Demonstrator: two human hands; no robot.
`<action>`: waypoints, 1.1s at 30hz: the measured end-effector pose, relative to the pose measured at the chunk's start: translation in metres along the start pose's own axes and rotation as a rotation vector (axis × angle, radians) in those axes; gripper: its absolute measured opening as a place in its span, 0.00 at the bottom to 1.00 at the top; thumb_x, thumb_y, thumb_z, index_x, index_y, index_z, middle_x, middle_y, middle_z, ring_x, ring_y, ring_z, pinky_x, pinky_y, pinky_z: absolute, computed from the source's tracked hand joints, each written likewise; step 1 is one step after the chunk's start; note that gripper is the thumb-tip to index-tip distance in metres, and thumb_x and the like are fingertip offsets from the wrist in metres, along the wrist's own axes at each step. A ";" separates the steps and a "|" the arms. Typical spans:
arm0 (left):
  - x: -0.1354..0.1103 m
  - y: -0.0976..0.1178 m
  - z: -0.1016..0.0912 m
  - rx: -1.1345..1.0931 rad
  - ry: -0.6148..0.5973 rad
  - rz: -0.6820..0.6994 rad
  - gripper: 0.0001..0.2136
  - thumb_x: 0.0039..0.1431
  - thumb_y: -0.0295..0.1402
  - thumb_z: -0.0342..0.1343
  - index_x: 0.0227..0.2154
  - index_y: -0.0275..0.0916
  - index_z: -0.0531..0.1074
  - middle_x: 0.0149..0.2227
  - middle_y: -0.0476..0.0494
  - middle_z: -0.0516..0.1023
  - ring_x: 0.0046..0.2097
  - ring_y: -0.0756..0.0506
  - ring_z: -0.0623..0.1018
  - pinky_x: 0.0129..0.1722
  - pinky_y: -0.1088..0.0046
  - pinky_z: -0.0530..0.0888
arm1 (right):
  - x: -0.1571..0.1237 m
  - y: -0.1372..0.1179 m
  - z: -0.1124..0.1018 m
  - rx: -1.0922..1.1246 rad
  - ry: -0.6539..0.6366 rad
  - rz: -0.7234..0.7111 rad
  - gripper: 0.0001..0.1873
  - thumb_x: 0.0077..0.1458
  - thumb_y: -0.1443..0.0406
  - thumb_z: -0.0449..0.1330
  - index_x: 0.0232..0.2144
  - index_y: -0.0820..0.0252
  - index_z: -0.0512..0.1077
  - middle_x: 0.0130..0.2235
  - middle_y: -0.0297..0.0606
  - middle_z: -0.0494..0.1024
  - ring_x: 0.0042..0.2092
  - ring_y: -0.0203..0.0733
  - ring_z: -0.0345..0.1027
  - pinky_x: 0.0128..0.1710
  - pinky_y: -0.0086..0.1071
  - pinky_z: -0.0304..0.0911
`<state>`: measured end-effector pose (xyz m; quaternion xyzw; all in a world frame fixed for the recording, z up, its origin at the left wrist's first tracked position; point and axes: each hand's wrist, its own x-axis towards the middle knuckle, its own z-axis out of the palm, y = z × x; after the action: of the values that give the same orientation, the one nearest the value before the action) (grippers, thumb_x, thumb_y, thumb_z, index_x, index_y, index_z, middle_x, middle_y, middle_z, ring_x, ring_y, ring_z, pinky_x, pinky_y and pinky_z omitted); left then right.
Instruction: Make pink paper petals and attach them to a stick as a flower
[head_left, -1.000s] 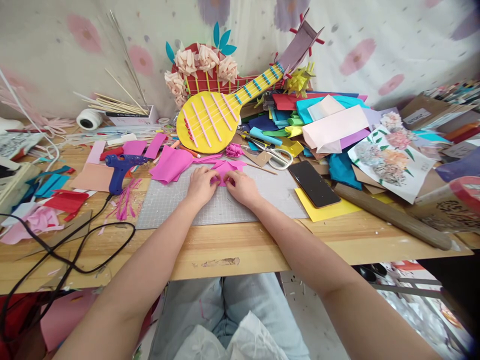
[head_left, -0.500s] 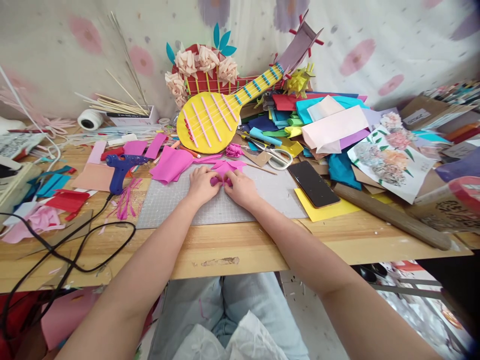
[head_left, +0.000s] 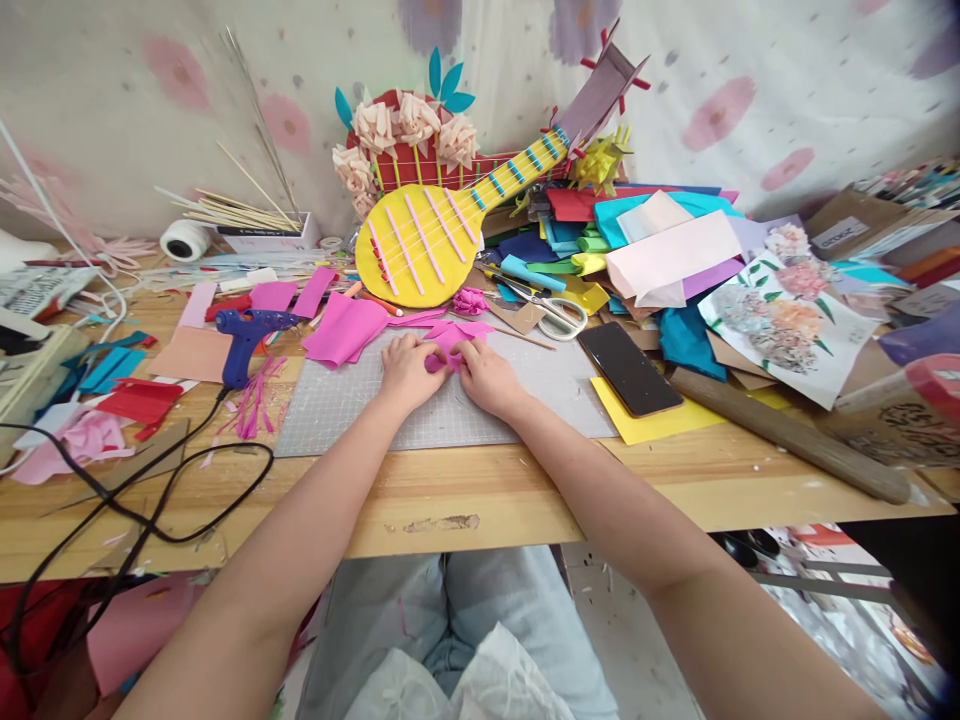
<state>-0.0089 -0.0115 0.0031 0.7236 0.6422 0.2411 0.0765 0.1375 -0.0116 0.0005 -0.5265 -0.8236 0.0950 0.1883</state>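
Observation:
Over the grey cutting mat (head_left: 345, 415), my left hand (head_left: 407, 372) and my right hand (head_left: 486, 376) meet at their fingertips. Both pinch a small piece of magenta crepe paper (head_left: 453, 361), mostly covered by the fingers. Just beyond them lie more magenta pieces, including a folded sheet (head_left: 343, 330) left of my left hand and a crumpled paper rosette (head_left: 469, 301) behind. White-handled scissors (head_left: 564, 320) rest on the mat's far right edge, beside a brown card scrap (head_left: 527, 318).
A blue glue gun (head_left: 247, 345) with a black cord lies left. A yellow paper lute (head_left: 420, 245) leans at the back before paper roses (head_left: 418, 118). On the right are a phone (head_left: 630, 368), a wooden stick (head_left: 787, 435) and stacked coloured paper (head_left: 675, 250).
My fingertips have shifted slightly on the magenta paper, with the hands a little further apart. The whole view has moved marginally; the other things stay put.

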 end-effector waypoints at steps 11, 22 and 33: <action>0.003 -0.010 -0.006 -0.124 -0.068 0.002 0.10 0.48 0.26 0.54 0.30 0.47 0.75 0.41 0.45 0.69 0.48 0.40 0.67 0.51 0.57 0.61 | 0.000 0.002 0.001 0.002 0.010 -0.004 0.17 0.54 0.70 0.47 0.46 0.60 0.64 0.44 0.44 0.69 0.41 0.42 0.65 0.38 0.33 0.61; 0.025 -0.021 0.011 -0.496 0.037 -0.052 0.08 0.46 0.30 0.56 0.32 0.38 0.70 0.40 0.44 0.72 0.33 0.52 0.73 0.38 0.71 0.71 | 0.008 0.014 0.001 0.396 0.083 0.086 0.16 0.48 0.72 0.46 0.41 0.61 0.66 0.37 0.38 0.70 0.37 0.36 0.64 0.39 0.31 0.60; 0.012 -0.010 -0.014 -0.334 -0.146 0.114 0.07 0.51 0.32 0.51 0.29 0.39 0.73 0.35 0.47 0.76 0.31 0.51 0.71 0.34 0.73 0.69 | 0.010 0.021 0.002 0.697 0.264 0.132 0.11 0.49 0.67 0.47 0.36 0.60 0.65 0.33 0.35 0.68 0.32 0.34 0.60 0.35 0.30 0.58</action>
<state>-0.0234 -0.0011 0.0145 0.7515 0.5441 0.2951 0.2283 0.1500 0.0066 -0.0063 -0.4905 -0.6748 0.3127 0.4543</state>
